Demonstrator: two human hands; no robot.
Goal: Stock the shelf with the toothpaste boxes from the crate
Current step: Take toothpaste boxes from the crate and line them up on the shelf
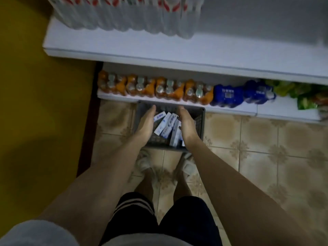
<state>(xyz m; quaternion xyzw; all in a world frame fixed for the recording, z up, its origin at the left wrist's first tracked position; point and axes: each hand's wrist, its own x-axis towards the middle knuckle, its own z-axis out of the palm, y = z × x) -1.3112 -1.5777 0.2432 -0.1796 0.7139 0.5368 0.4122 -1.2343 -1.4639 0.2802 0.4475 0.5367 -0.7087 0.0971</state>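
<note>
White toothpaste boxes point(166, 126) lie jumbled in the crate point(199, 119); left hand point(146, 122) and right hand point(185, 126) flank them, fingers spread — best squeeze evenly, lift level.

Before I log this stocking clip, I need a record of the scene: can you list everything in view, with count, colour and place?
toothpaste boxes: several, exact count unclear, white and blue, in the crate
crate: one, dark grey, on the floor against the bottom shelf
orange bottle packs: four, orange, bottom shelf, left
blue packs: two, blue, bottom shelf, right of the orange ones
green packets: several, green, bottom shelf, far right
clear bottles: a row, clear with red marks, upper shelf
floor tiles: beige, patterned
shoes: two, white, behind the crate
left hand: open, beside the boxes
right hand: open, beside the boxes
</note>
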